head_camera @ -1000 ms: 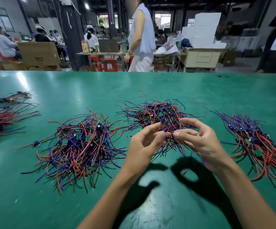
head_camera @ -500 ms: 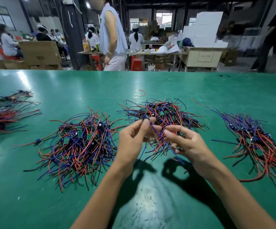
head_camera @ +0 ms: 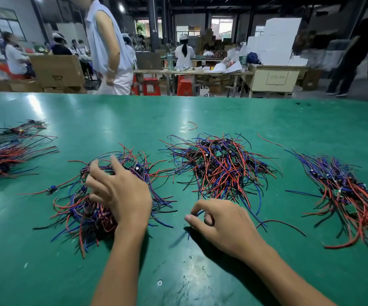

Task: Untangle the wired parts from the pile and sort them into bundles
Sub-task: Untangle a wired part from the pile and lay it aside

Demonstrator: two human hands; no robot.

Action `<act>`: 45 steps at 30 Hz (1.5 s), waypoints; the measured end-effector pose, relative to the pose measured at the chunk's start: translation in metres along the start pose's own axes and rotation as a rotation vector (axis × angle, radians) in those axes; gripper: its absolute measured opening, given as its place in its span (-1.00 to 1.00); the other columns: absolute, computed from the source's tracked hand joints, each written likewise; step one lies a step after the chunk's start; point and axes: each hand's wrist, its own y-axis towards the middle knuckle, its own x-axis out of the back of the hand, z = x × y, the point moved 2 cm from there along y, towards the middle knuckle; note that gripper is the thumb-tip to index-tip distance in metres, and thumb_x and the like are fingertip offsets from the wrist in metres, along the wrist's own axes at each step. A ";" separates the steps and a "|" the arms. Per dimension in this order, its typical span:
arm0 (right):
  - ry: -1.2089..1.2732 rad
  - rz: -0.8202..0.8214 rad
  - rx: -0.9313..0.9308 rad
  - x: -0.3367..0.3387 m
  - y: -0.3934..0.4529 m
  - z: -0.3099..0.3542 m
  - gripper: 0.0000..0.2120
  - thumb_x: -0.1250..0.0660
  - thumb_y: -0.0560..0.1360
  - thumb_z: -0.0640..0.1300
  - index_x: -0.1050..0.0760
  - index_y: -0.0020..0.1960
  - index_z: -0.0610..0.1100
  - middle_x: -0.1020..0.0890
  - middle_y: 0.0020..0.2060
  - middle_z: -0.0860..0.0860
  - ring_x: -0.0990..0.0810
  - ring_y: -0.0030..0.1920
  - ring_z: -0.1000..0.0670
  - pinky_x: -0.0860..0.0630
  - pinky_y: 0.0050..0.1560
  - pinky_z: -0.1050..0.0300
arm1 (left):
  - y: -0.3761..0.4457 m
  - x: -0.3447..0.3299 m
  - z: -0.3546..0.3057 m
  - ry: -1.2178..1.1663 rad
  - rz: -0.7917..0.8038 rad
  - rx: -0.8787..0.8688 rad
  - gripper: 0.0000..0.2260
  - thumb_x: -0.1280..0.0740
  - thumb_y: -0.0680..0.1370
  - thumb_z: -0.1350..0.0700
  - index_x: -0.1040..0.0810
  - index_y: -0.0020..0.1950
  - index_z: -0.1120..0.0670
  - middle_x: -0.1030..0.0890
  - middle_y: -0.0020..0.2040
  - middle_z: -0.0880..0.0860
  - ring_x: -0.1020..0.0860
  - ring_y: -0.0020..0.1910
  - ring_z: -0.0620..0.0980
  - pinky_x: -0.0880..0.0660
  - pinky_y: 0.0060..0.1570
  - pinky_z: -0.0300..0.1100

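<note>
Tangled piles of red, blue and black wired parts lie on the green table (head_camera: 222,111). My left hand (head_camera: 121,193) is spread, fingers straight, over the left pile (head_camera: 75,208) and touches its top; it is motion-blurred. My right hand (head_camera: 220,221) hovers low in front of the middle pile (head_camera: 218,166), its fingers curled, with thumb and forefinger pinching a thin blue wire (head_camera: 188,236) that pokes out below the thumb. A combed-out bundle (head_camera: 344,191) lies to the right, and another bundle (head_camera: 6,153) lies at the far left edge.
Loose single wires lie about: a red one (head_camera: 192,125) behind the middle pile, another red one (head_camera: 269,139), and a dark one (head_camera: 282,224) beside my right hand. A person (head_camera: 108,45) stands just beyond the table's far edge; workbenches and boxes fill the background.
Both hands have come down and apart from in front of the middle pile. My left hand has swung left onto the left pile; my right hand has dropped toward the table with the blue wire.
</note>
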 end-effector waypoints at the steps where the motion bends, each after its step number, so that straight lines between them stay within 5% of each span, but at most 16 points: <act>1: -0.013 -0.018 -0.026 0.002 0.000 -0.001 -0.66 -0.27 0.51 0.35 -0.55 -0.03 0.08 -0.44 -0.34 0.11 -0.46 -0.20 0.11 -0.34 -0.23 0.11 | -0.003 0.002 -0.006 -0.040 -0.054 -0.079 -0.61 -0.28 0.54 0.25 -0.49 0.37 0.11 -0.29 0.44 0.23 -0.26 0.35 0.29 -0.19 0.23 0.10; 4: -0.026 -0.060 -0.144 0.005 0.000 -0.004 -0.76 -0.37 0.47 0.22 -0.54 -0.06 0.06 -0.55 -0.23 0.12 -0.55 -0.13 0.05 -0.37 -0.16 0.11 | -0.019 0.006 -0.027 -0.212 -0.115 -0.438 -0.75 -0.29 0.53 0.20 -0.58 0.17 0.02 -0.50 0.21 0.09 -0.37 0.18 0.15 -0.25 0.10 0.01; 6: -0.033 -0.088 -0.179 0.005 0.000 -0.004 -0.80 -0.38 0.49 0.09 -0.50 0.07 0.09 -0.60 -0.13 0.09 -0.58 -0.06 -0.02 -0.46 -0.07 0.09 | -0.035 0.000 -0.035 -0.256 0.078 -0.652 -0.80 -0.26 0.53 0.15 -0.59 0.10 -0.01 -0.60 0.04 0.01 -0.49 0.07 0.10 -0.32 0.07 -0.03; 9: -0.037 -0.111 -0.181 0.007 -0.001 -0.004 -0.65 -0.36 0.49 -0.07 -0.37 0.21 0.13 -0.63 -0.09 0.07 -0.62 -0.04 -0.07 -0.47 0.00 0.05 | -0.056 -0.019 -0.035 -0.104 0.442 -0.713 -0.80 -0.21 0.60 0.09 -0.57 0.16 -0.04 -0.65 0.05 -0.01 -0.57 0.06 0.06 -0.42 0.09 -0.03; 13: -0.054 -0.105 -0.183 0.010 -0.001 -0.009 -0.57 -0.32 0.45 -0.21 -0.25 0.20 0.09 -0.60 -0.25 0.03 -0.59 -0.06 -0.21 -0.46 -0.01 -0.03 | -0.069 -0.034 -0.032 0.004 0.620 -0.795 -0.67 -0.23 0.58 0.18 -0.50 0.31 -0.07 -0.57 0.18 -0.05 -0.46 0.21 0.01 -0.38 0.19 -0.06; 23: 0.186 0.077 -0.078 0.014 0.000 -0.012 -0.42 -0.36 0.35 -0.19 -0.09 0.15 0.18 -0.67 -0.30 0.09 -0.64 -0.25 0.07 -0.60 -0.07 -0.05 | -0.063 -0.020 -0.036 -0.396 0.653 -0.697 -0.51 -0.10 0.25 0.31 -0.65 0.02 0.02 -0.64 -0.04 -0.09 -0.46 -0.01 -0.04 -0.45 0.08 0.01; 28: 0.059 0.121 0.085 0.013 -0.001 -0.005 -0.53 -0.30 0.46 -0.18 -0.09 0.18 0.07 -0.62 -0.20 0.04 -0.59 -0.13 -0.10 -0.49 -0.09 -0.10 | -0.059 -0.020 -0.035 -0.466 0.686 -0.608 -0.56 -0.11 0.25 0.28 -0.63 -0.07 -0.06 -0.63 -0.11 -0.12 -0.50 -0.07 -0.04 -0.49 0.01 -0.02; 34: 0.025 0.083 0.168 0.013 -0.001 -0.009 -0.63 -0.27 0.49 -0.22 -0.11 0.12 -0.02 -0.51 -0.16 -0.03 -0.51 -0.12 -0.12 -0.46 -0.10 -0.11 | -0.064 -0.017 -0.035 -0.285 0.821 -0.713 -0.68 -0.16 0.34 0.18 -0.48 -0.01 -0.14 -0.58 -0.15 -0.08 -0.49 -0.08 -0.01 -0.45 0.05 0.01; 40: 0.191 -0.103 0.079 0.031 0.007 -0.038 -0.53 -0.39 0.46 -0.17 -0.10 0.07 0.09 -0.55 -0.20 0.15 -0.55 -0.19 0.14 -0.39 -0.19 0.36 | -0.063 -0.022 -0.035 -0.354 0.787 -0.843 -0.85 -0.36 0.55 0.01 -0.69 0.03 -0.03 -0.70 -0.10 -0.13 -0.60 -0.09 -0.15 -0.52 0.04 -0.07; 45: 0.308 -0.231 0.112 0.034 0.010 -0.041 -0.57 -0.43 0.48 -0.19 -0.20 0.11 0.05 -0.57 -0.13 0.15 -0.57 -0.12 0.06 -0.48 -0.08 0.18 | -0.061 -0.024 -0.035 -0.383 0.612 -0.907 -0.90 -0.37 0.59 0.06 -0.70 0.00 0.01 -0.67 -0.20 -0.12 -0.48 -0.19 -0.04 -0.45 -0.03 0.06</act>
